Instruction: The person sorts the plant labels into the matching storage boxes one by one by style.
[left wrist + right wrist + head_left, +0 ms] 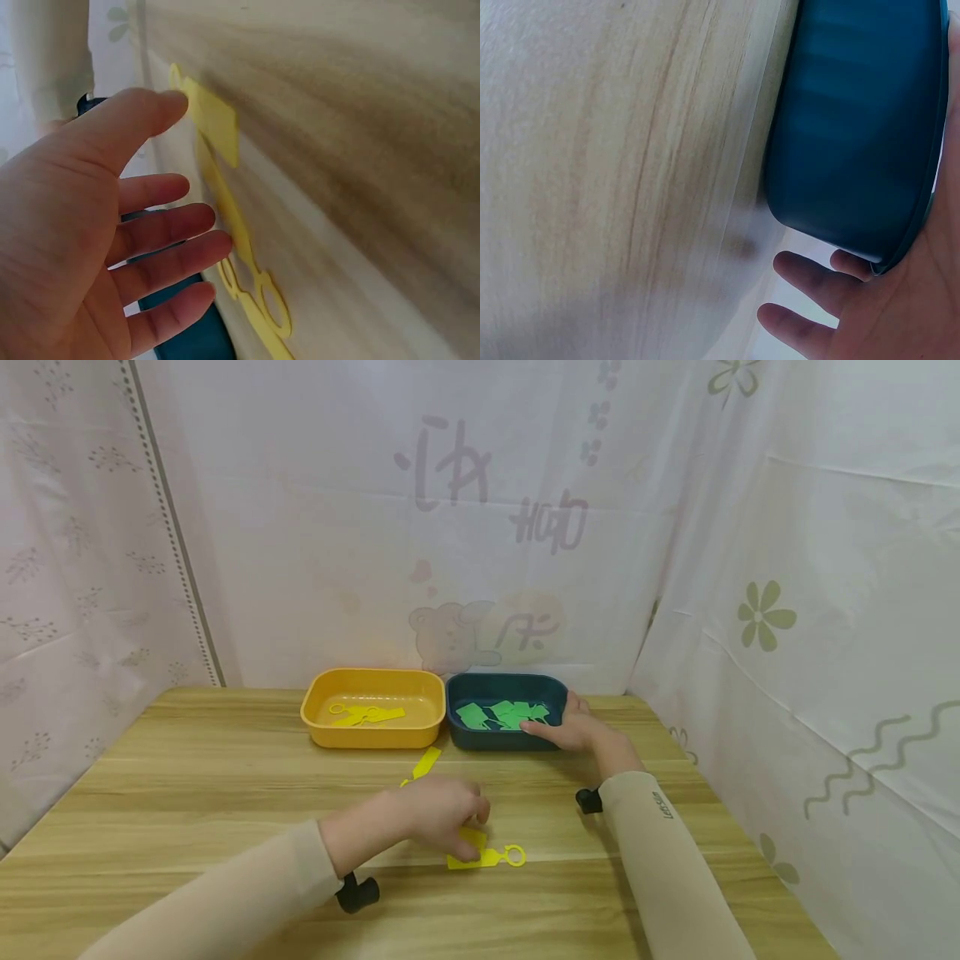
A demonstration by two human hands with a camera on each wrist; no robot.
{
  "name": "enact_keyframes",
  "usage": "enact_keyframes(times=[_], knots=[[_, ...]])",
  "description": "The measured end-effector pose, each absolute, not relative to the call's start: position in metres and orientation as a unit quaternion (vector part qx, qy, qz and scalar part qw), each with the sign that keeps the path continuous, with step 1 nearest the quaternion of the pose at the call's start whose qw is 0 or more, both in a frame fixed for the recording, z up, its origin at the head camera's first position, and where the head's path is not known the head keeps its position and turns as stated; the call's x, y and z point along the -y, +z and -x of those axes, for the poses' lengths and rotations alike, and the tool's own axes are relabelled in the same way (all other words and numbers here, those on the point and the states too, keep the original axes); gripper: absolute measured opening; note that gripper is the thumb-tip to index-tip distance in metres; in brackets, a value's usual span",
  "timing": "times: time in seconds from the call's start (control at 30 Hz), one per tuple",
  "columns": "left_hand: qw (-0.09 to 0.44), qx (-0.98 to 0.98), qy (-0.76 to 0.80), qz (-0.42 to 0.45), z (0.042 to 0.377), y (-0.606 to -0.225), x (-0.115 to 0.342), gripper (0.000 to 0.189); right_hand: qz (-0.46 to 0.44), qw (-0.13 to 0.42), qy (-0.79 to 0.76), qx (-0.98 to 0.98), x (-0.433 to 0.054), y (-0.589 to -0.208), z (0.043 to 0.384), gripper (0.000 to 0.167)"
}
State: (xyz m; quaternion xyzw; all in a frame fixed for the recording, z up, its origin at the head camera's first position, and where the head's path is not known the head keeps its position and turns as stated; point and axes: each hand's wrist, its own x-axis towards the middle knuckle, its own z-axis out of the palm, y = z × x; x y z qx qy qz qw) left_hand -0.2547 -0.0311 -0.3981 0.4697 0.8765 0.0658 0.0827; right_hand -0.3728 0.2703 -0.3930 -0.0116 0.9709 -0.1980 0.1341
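Observation:
My left hand [442,810] hovers low over yellow ring-ended tags [472,858] on the table, its fingers loosely bent and spread. In the left wrist view, the thumb tip overlaps a flat yellow tag [214,120], with nothing pinched between thumb and fingers. Another yellow tag [427,762] lies beyond this hand, its ring end partly hidden. My right hand [573,728] rests at the right front corner of the dark teal bin [504,741]. Its thumb lies over the front rim, and spread fingers [810,277] reach past the end wall. Several green tags [510,715] lie inside that bin.
A yellow-orange bin [375,739] with several yellow tags [367,716] in it stands directly left of the teal bin. Both sit near the back edge of the wooden table [187,793]. Printed curtains [300,527] hang behind and at both sides.

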Motion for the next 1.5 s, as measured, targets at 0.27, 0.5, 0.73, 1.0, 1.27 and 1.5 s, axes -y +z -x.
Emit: enact_keyframes(times=[0.27,0.5,0.73,1.0,1.27,1.5], knots=[[0.082,-0.880,0.035,-0.467,0.2520,-0.4050,0.0298,0.038,0.011,0.137,-0.202,-0.970,-0.2696,-0.3917,0.3719,0.147],[0.079,-0.884,0.030,-0.460,0.2523,-0.4038,0.0305,0.034,0.012,0.135,-0.199,-0.971,-0.2696,-0.3941,0.3723,0.146],[0.064,-0.884,0.021,-0.462,0.2529,-0.4019,0.0333,0.027,0.013,0.135,-0.199,-0.971,-0.2698,-0.3946,0.3727,0.147],[0.058,-0.880,0.032,-0.470,0.2555,-0.4005,0.0358,0.019,0.014,0.131,-0.199,-0.971,-0.2710,-0.3957,0.3741,0.147],[0.047,-0.878,0.024,-0.477,0.2562,-0.4003,0.0351,0.014,0.009,0.133,-0.198,-0.971,-0.2720,-0.3976,0.3752,0.147],[0.052,-0.879,0.032,-0.473,0.2585,-0.3987,0.0362,0.015,0.005,0.139,-0.196,-0.971,-0.2719,-0.3967,0.3765,0.148]])
